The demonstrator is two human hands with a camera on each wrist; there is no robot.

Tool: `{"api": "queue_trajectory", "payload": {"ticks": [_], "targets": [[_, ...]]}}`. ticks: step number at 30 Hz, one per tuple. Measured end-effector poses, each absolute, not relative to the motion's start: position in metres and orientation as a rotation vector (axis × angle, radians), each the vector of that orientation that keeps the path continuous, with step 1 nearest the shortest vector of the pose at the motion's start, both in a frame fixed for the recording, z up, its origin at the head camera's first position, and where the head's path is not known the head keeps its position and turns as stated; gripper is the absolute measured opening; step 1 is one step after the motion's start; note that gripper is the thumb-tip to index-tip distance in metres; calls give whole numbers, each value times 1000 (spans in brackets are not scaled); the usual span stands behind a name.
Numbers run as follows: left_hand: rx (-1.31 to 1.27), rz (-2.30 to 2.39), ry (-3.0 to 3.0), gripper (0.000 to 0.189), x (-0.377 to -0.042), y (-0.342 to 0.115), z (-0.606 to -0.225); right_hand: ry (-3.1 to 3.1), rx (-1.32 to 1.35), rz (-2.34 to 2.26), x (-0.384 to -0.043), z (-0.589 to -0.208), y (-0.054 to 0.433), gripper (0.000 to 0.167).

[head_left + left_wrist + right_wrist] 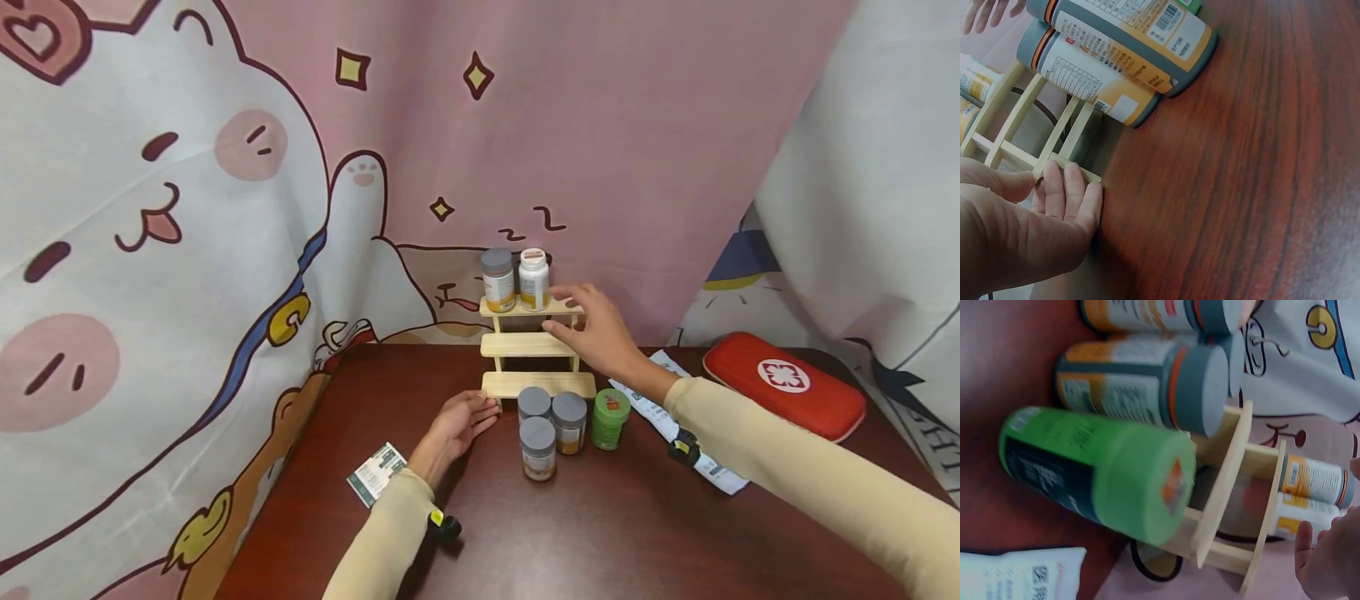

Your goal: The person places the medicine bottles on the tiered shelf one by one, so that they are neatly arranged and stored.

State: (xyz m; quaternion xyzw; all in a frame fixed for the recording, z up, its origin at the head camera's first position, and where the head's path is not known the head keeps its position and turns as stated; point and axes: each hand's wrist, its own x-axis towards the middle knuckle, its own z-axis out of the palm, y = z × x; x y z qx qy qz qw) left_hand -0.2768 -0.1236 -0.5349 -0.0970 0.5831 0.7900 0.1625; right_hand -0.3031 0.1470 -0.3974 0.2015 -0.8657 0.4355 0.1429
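A three-step wooden display rack (pixel 536 344) stands at the back of the table. On its top step are a grey-lidded jar (pixel 497 283) and a white bottle (pixel 533 283), side by side. My right hand (pixel 603 333) is just right of the white bottle, thumb and fingers apart, with nothing held. With thumb and fingers, my left hand (pixel 1041 219) grips the rack's lower left end. In front of the bottom step stand three more grey-lidded jars (pixel 537 450), beside a green jar (pixel 611 421).
Long white packets (pixel 720 473) lie under the right forearm. A red zippered case (pixel 783 385) rests at the table's back right. Left of the left hand is a small printed card (pixel 377 473). A patterned curtain (pixel 600 125) hangs behind the table.
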Motion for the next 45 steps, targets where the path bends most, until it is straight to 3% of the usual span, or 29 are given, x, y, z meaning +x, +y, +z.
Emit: {"api": "queue_trajectory", "payload": {"ticks": [15,32,45], "targets": [[-264,2247,1672,6,-279,-123,-539,-2656,571,1485,-241,-423,145,50],[-248,2217,1697,9,-276,-125,-539,-2575,670,1687,-202,-453,150,49],[-234,2223,1701,9,-276,-123,-537,-2643,754,1372,-186,-465,139,52]]}}
